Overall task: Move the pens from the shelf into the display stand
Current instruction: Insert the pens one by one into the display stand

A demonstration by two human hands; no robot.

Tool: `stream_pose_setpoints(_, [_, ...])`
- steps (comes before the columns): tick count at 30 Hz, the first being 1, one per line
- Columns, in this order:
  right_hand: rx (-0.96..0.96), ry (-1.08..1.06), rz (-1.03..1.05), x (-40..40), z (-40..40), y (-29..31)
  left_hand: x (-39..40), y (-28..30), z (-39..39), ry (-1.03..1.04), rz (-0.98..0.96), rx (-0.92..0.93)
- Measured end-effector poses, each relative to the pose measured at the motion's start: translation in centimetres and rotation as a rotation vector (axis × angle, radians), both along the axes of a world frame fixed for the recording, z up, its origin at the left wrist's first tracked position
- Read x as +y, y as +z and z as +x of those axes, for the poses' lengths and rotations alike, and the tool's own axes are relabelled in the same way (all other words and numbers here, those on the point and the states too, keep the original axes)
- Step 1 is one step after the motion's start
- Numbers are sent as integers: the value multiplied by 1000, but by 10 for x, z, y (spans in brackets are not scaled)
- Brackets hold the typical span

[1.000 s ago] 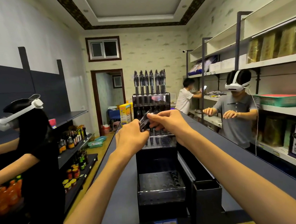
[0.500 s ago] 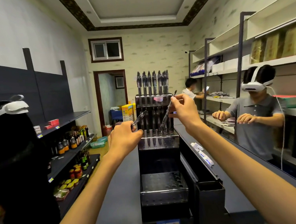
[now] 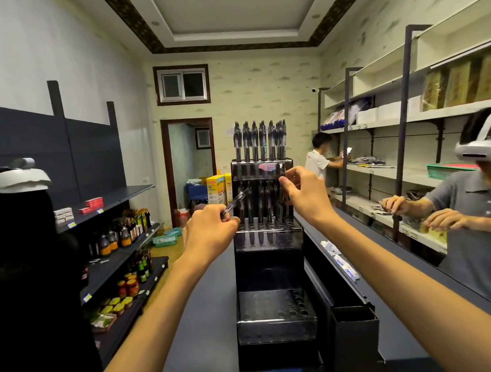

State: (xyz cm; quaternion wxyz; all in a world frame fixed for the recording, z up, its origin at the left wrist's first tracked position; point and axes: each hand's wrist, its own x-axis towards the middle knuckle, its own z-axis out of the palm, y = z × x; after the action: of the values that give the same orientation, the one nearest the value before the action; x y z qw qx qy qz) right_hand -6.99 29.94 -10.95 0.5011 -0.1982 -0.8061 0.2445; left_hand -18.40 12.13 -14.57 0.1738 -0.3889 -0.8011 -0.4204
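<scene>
At frame centre, a tiered display stand [image 3: 268, 234] holds upright pens [image 3: 259, 141]. The left hand [image 3: 210, 234] pinches a tilted pen [image 3: 235, 201] beside it; the right hand [image 3: 305, 193], fingers loosely curled around nothing, hovers at the stand's upper-right tier.

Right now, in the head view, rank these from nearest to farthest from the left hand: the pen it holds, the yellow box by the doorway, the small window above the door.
1. Pen, in the left hand.
2. Yellow box, behind, at the doorway.
3. Small window, high on the back wall.
</scene>
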Motion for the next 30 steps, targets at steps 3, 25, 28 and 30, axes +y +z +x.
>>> stream_pose_setpoints(3, [-15, -24, 28, 0, -1, 1, 0, 0, -1, 10, -8, -16])
stream_pose_setpoints(25, [-81, 129, -154, -9, 10, -10, 9, 4, 12, -38, -63, -29])
stream_pose_setpoints(28, [-6, 476, -414, -24, 16, -4, 15, 7, 15, -67, -81, -29])
stream_pose_setpoints(30, [-32, 539, -434, -31, 19, -2, 18, 7, 19, -104, -95, -31])
